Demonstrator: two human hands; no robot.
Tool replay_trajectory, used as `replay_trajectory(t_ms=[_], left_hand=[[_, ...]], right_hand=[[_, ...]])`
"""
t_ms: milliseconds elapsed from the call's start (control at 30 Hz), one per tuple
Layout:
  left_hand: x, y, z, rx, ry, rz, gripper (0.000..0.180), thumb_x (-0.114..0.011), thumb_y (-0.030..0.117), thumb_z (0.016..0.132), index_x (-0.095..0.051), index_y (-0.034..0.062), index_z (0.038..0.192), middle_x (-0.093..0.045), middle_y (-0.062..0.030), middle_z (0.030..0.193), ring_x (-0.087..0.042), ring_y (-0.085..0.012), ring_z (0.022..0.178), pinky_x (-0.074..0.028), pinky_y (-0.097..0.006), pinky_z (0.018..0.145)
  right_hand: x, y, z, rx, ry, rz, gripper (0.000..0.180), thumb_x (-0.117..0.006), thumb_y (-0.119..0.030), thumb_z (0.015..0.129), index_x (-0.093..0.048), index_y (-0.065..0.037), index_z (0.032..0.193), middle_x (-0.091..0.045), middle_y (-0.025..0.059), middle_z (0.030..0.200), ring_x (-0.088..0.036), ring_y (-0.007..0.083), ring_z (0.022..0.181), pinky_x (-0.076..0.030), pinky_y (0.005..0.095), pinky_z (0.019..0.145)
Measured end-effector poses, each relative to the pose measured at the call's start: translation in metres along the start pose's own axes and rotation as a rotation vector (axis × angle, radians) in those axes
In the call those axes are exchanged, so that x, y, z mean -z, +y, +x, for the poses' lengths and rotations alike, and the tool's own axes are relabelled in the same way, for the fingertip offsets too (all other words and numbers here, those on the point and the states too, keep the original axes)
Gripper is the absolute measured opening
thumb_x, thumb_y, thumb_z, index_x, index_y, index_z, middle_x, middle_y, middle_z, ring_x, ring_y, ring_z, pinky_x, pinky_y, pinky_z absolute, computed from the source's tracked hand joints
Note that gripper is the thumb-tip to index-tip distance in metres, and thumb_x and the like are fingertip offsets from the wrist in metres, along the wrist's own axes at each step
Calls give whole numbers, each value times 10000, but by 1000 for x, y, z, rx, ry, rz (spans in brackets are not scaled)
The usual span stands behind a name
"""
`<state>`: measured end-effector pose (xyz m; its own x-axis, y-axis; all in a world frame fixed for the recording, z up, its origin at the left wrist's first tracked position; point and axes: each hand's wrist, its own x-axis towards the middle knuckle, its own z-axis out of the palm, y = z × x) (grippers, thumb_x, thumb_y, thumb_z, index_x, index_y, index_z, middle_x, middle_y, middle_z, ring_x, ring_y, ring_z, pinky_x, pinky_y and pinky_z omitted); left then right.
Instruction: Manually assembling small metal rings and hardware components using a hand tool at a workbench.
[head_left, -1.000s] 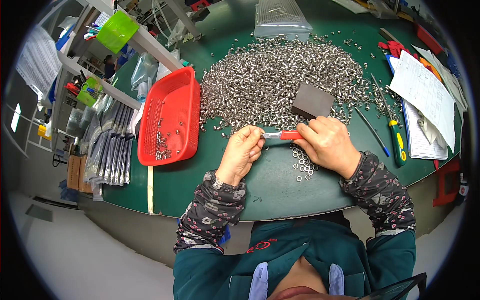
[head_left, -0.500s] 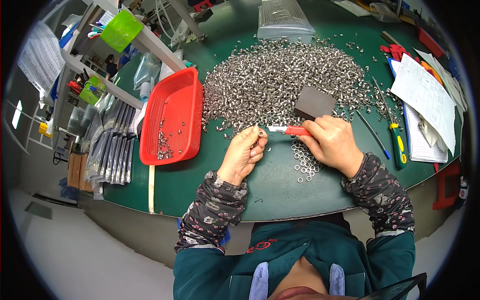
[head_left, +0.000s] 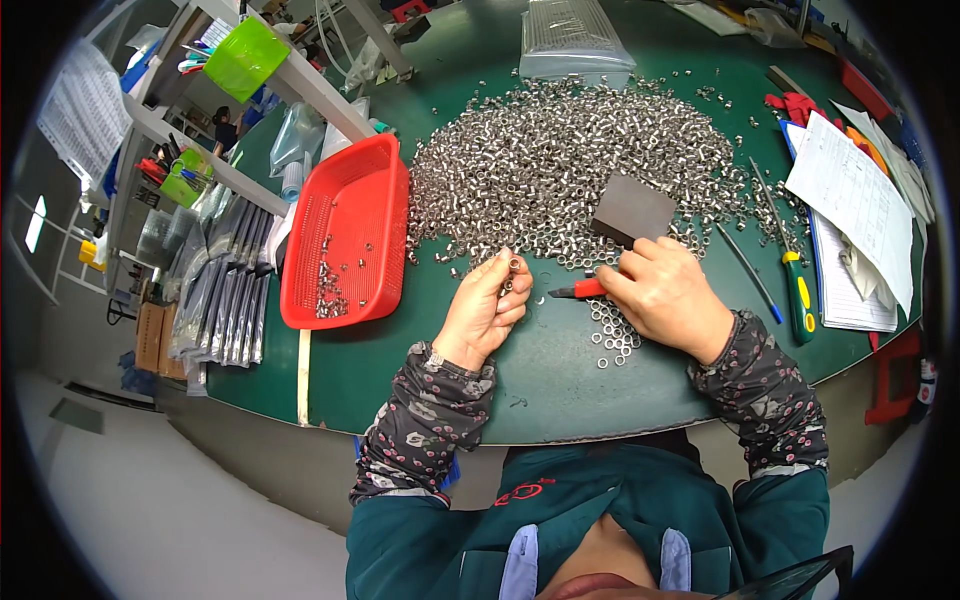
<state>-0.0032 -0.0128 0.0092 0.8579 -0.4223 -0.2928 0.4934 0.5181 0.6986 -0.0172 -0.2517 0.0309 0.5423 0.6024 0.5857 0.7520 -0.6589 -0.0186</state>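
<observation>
Now that my hands have drawn apart, I am lifting my left hand (head_left: 487,312) away from the red-handled tool (head_left: 578,290), where a second ago its fingers were meeting the tool's tip. That hand is pinching one small metal sleeve (head_left: 514,264) between thumb and fingertips, holding it up at about twelve o'clock from the palm. It looks like a short silver tube, though at this size I cannot be sure of its exact shape.

My right hand (head_left: 665,297) is gripping the tool by its handle, with the pale tip pointing toward nine o'clock, across the gap to my left hand. Hand and tool are staying put on the green table (head_left: 560,385).

Judging by that change, I am probably finishing with one piece and carrying it off the tool. The red tray (head_left: 345,235), lying at nine o'clock from my left hand, is holding a few such pieces. The big heap of silver parts (head_left: 560,170) is spreading at twelve o'clock, with a dark block (head_left: 632,210) resting on its near edge. A small cluster of rings (head_left: 612,335) is lying just at six o'clock from the tool.
</observation>
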Motion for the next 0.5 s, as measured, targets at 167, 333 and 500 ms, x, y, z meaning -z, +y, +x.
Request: replay_trajectory(t_ms=[167,333,500], left_hand=[[0,0,0,-26,11,11,249,-410,266,965,-511,62,864,-450,-17,728,-315,-31,480,-231,-149,356],[2,-2,2,-35,-10,6,236,-423,255,960,-524,58,879,-467,-22,732,-326,-34,487,-238,-150,362],[2,-1,1,-32,-3,-10,228,-421,243,961,-528,54,889,-479,-24,734,-329,-39,487,-241,-153,365]], right_hand=[[3,-1,3,-53,79,88,190,-678,-139,676,-603,-68,836,-506,41,659,-507,211,610,-399,332,542],[1,-1,1,-132,124,191,201,-679,-119,680,-608,-50,855,-537,66,650,-531,229,570,-426,341,517],[1,-2,1,-132,120,184,198,-679,-130,685,-605,-56,854,-528,58,640,-544,224,582,-438,340,531]])
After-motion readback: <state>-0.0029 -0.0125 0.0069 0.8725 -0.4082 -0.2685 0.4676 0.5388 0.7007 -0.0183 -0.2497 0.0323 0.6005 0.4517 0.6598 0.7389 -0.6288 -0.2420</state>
